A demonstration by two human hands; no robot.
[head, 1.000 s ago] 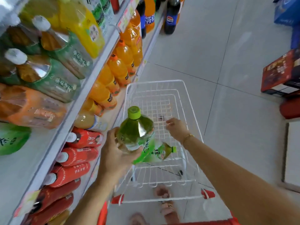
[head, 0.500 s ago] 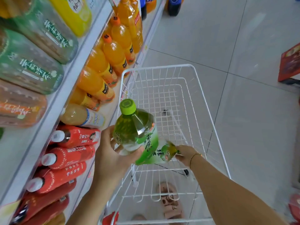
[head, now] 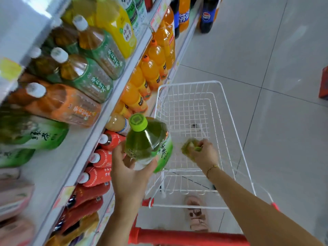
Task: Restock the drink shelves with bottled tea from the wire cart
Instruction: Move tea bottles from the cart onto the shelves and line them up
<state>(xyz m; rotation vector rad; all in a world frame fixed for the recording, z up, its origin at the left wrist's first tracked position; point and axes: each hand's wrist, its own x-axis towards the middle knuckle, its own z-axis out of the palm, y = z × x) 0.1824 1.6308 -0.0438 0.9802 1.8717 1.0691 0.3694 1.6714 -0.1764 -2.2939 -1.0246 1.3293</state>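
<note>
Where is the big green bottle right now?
The bottle is central in the head view, gripped in the left hand, between the red bottles on its left and the cart on its right.

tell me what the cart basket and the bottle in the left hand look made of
Cart basket: probably metal wire, white-coated, shown by its thin open grid. Bottle: clear glossy plastic likely, since green liquid and highlights show through; matte green cap, printed label.
</note>
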